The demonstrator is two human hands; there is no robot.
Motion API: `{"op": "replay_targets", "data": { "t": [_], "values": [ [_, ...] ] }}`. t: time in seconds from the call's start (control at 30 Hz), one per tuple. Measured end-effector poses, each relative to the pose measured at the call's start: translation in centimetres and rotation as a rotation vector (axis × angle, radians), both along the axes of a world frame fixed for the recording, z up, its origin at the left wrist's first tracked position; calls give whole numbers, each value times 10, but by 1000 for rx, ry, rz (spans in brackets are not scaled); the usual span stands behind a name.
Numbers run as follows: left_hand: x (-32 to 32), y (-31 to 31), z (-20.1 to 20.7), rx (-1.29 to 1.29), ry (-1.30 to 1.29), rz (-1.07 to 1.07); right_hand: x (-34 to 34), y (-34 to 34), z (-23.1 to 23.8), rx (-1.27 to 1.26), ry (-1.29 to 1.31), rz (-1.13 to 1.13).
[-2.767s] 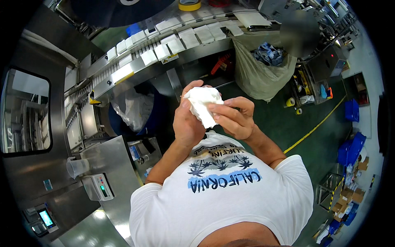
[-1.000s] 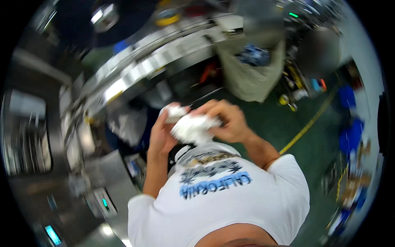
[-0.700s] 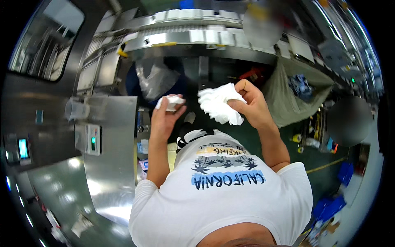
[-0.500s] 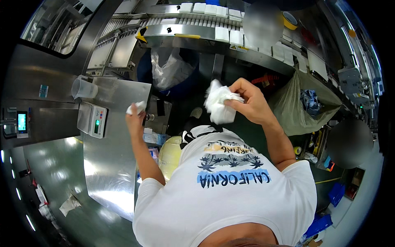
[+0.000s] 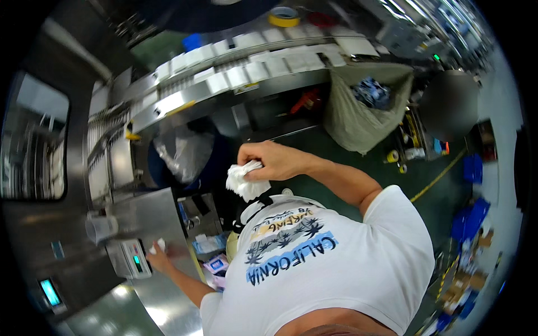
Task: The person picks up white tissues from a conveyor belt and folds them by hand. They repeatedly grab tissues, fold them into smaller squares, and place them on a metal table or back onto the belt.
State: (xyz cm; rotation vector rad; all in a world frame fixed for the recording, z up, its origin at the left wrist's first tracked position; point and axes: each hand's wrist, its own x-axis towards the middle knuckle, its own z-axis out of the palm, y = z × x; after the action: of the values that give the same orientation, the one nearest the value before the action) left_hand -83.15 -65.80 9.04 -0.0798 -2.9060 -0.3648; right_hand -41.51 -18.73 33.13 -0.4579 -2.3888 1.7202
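My right hand [image 5: 269,161] is closed on a crumpled white wipe [image 5: 244,180], held in front of my shirt. My left hand [image 5: 159,259] is closed on a smaller piece of white wipe [image 5: 161,245], mostly hidden by the fingers. That hand is over the steel table [image 5: 159,215], beside a white digital scale [image 5: 126,259] with a lit green display. A clear plastic jug [image 5: 102,228] stands behind the scale.
White folded stacks [image 5: 256,71] line the conveyor [image 5: 202,92] ahead. Under it stands a blue bin [image 5: 210,157] with a clear plastic liner. A green sack [image 5: 358,126] hangs open to the right. Packs [image 5: 210,243] lie beside the table.
My view has swung to the right. The right hand has drawn the wipe in toward my body and leftward. My left hand has moved over the table, close to the scale.
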Motion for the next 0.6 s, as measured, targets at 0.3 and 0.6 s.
{"op": "replay_targets", "data": {
  "t": [0.3, 0.6],
  "values": [
    [173, 255, 160, 1066, -605, -1133, 50, -8, -7, 101, 86, -57],
    [338, 375, 217, 1001, -1124, -1499, 100, -17, 20, 168, 231, -614]
  ]
}}
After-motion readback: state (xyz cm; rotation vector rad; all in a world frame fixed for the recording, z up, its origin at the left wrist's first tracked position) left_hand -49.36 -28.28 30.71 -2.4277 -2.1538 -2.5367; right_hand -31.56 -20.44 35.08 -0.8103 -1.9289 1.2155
